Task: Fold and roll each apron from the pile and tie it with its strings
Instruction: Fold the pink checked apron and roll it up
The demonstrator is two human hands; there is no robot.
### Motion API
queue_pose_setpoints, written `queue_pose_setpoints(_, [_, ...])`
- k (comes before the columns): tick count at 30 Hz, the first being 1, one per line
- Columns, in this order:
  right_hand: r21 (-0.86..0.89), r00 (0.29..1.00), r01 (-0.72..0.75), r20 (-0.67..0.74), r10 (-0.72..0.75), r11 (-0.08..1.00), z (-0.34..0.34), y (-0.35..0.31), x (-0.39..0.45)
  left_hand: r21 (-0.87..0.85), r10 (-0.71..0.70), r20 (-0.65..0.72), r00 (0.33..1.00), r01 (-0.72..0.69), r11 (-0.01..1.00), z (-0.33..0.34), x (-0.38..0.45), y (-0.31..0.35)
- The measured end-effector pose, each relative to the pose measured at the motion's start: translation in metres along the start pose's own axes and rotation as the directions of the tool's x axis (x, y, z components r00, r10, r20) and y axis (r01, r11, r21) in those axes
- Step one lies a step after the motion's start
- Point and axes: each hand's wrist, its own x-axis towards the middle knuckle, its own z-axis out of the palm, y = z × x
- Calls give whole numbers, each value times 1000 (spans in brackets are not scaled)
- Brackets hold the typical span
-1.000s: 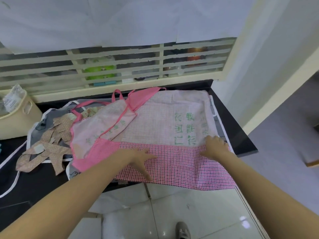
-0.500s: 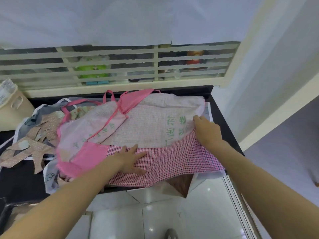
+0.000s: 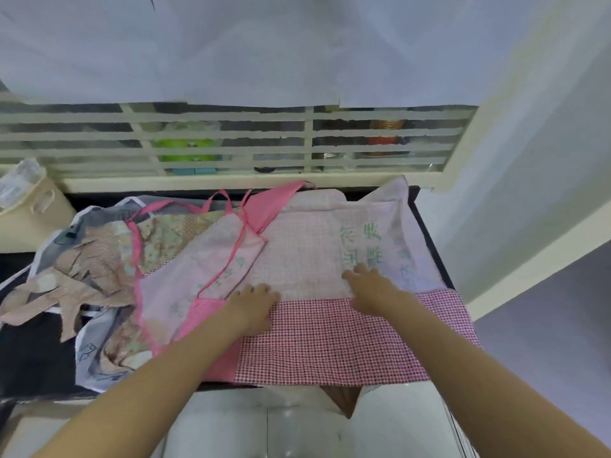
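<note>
Two hands: both lie flat on one pink apron, fingers spread, gripping nothing.
Tabletop [image 3: 36, 365]: dark, bare at 9 o'clock; it carries the whole pile.
Pink apron [image 3: 307, 256]: spread from centre to 3 o'clock, checked hem [image 3: 330, 342] hanging over the near edge at 6 o'clock, bib folded in at 10 o'clock.
Change: half a second ago the right hand held the 3 o'clock corner lifted inward; now that corner lies flat again and the hand has slid toward centre.
Meaning: this looks like smoothing before the fold, so rolling and tying are still ahead.
Other aprons [image 3: 99, 279]: a floral and a grey one crumpled at 9 o'clock, partly under the pink one.
Right hand [image 3: 370, 285]: pressing just below the print.
Left hand [image 3: 253, 304]: pressing at the hem seam.
Writing [image 3: 362, 249]: green characters, too blurred to read.
</note>
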Motion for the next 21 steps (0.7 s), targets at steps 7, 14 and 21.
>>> queue_pose_setpoints(7, [54, 987, 148, 49, -151, 987, 3, -66, 32, -84, -207, -350, 914, 189, 978, 4, -10, -74])
queue_pose_setpoints(14, [412, 985, 162, -13, -172, 897, -12, -144, 76, -282, -419, -260, 870, 347, 895, -3, -12, -156])
queue_pose_setpoints(21, [690, 988, 99, -151, 10, 717, -27, -183, 103, -563, -382, -106, 918, 261, 784, -5, 10, -192])
